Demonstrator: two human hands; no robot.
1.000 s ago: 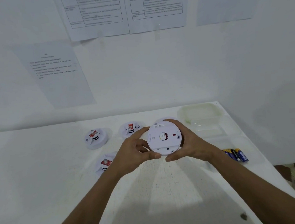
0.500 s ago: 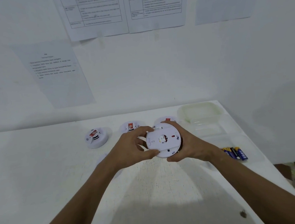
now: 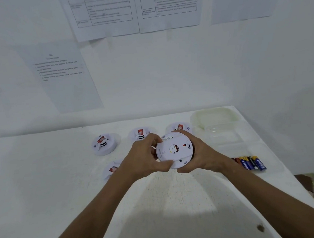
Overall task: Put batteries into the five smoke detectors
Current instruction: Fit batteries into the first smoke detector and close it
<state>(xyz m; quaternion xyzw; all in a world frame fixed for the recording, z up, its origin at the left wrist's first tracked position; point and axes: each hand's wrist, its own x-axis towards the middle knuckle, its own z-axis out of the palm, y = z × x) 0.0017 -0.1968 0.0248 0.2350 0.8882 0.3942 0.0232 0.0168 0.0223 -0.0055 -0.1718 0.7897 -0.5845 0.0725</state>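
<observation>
Barely shifted, left hand (image 3: 142,159) and right hand (image 3: 200,156) grip the smoke detector (image 3: 174,149) above open table (image 3: 45,184).

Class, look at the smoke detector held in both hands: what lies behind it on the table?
Behind the held smoke detector, the top of another detector with a red label shows on the table. The rest of it is covered by the held one and the right hand.
</observation>
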